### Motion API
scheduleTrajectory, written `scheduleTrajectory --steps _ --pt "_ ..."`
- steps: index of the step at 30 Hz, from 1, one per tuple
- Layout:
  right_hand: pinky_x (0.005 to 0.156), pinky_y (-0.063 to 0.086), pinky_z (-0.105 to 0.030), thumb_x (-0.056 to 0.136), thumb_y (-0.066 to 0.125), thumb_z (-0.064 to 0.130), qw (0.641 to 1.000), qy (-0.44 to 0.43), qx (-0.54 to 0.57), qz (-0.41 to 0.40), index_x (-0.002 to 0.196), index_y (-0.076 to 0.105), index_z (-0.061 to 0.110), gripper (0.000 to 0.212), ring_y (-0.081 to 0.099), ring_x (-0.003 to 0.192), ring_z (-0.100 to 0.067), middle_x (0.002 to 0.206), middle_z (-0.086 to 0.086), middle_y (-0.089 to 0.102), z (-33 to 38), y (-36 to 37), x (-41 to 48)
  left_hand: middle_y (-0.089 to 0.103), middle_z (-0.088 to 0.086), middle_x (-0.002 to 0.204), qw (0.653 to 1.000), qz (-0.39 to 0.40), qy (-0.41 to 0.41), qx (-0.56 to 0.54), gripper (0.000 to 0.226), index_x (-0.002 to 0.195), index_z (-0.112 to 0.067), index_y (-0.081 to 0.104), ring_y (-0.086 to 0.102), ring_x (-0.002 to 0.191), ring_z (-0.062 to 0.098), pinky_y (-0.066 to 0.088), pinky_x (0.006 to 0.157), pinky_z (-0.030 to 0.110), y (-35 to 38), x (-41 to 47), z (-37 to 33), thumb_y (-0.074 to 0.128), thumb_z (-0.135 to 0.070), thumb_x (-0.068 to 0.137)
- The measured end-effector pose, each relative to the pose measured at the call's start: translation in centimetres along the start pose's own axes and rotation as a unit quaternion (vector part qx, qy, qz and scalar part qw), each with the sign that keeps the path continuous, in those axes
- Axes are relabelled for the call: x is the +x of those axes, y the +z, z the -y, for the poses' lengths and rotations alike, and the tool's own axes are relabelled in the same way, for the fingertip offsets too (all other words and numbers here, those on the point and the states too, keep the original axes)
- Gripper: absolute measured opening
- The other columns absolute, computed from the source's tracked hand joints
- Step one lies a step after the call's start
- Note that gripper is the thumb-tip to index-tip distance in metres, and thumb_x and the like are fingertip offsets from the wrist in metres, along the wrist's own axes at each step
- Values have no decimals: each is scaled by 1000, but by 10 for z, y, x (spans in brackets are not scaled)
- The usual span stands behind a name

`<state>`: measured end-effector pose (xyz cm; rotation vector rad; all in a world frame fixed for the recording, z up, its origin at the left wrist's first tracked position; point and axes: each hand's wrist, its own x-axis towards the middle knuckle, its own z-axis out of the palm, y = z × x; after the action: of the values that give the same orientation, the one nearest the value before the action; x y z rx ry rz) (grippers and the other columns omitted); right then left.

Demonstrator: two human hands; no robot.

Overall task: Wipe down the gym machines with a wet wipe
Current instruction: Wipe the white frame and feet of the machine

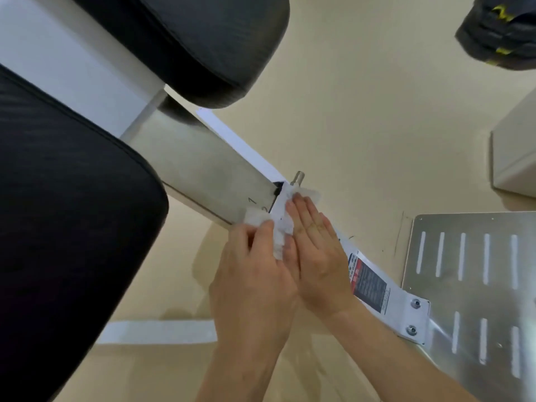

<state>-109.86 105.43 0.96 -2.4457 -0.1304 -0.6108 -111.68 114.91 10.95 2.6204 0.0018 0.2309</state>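
Seat pad [58,213]: black, padded, fills the lower left, closest of all.
Second pad [188,39]: black, upper left, above the machine's frame.
Frame beam [203,169]: pale metal, runs diagonally from between the pads down to the right.
Floor strip [156,332]: white, flat on the beige floor [362,111].
Left hand [255,274]: fingers [261,230] curled, clamped on the wipe at the beam's left side.
Wet wipe [278,242]: white, crumpled, draped over the beam just below a metal pin [297,178], held between both hands.
Right hand [319,256]: fingers [301,216] straight and together, pressed flat on the wipe and beam.
Warning label [368,282]: red and dark, on the beam just beyond the right hand.
Footplate [470,285]: slotted metal, bolted to the beam's lower end.
Shoe [501,30]: dark with yellow marks, top right.
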Motion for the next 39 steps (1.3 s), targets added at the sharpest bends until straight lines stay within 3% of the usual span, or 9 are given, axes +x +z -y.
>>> scheduleTrajectory --steps 4,7,10,16,19,22,29,34,39 --pt "111 26 -39 95 35 23 986 147 -45 71 133 55 9 45 58 120 -21 128 -7 63 -31 -18 -21 53 0 65 979 93 103 146 25 77 -14 68 52 53 18 3 43 19 18 -13 -14 53 -31 66" --pt "84 42 -36 97 40 24 953 275 44 118 102 65 12 29 58 81 -24 83 -3 67 -29 -34 7 44 1 42 946 152 204 201 29 46 -16 54 44 33 17 10 46 18 37 -24 -21 72 -9 24" --pt "83 40 -26 100 43 26 963 200 143 106 123 58 13 31 56 98 -14 111 0 66 -14 -33 28 36 -1 29 934 136 264 198 42 36 -24 43 24 25 13 1 56 14 31 -20 -13 72 -4 14" --pt "118 3 -22 97 17 60 981 59 130 133 149 -7 23 69 5 147 -7 161 3 2 -51 2 -4 48 3 49 894 63 357 263 10 59 -12 62 38 46 21 6 47 22 20 9 4 62 -5 52" --pt "119 12 -43 85 0 77 982 92 68 150 153 -7 21 88 11 148 -12 162 0 8 -79 4 -23 64 10 84 857 -29 415 306 24 74 -13 61 58 85 30 42 71 39 36 38 10 39 -8 79" --pt "119 7 -44 76 0 79 964 186 51 184 154 -6 22 96 7 147 -6 162 5 8 -98 2 -31 66 10 110 859 -42 375 346 40 105 -14 66 57 103 33 35 101 48 40 63 16 32 -17 84" --pt "117 -10 -22 94 12 52 973 84 201 72 154 4 17 70 -6 148 -6 162 4 0 0 16 16 70 9 103 909 -45 357 210 36 100 -9 70 60 96 29 46 88 41 25 50 25 38 -18 87" --pt "109 28 -12 104 39 26 845 187 493 89 151 27 28 49 33 131 10 154 13 31 -11 -18 9 65 9 114 904 -30 374 205 39 109 -14 69 58 103 31 43 92 40 23 19 44 40 -27 85" --pt "100 35 -16 96 49 12 923 151 330 127 147 30 33 58 44 121 -4 133 14 44 -16 -31 6 55 9 137 854 -20 399 333 44 119 -25 65 49 121 33 30 106 44 30 13 60 50 -52 87"
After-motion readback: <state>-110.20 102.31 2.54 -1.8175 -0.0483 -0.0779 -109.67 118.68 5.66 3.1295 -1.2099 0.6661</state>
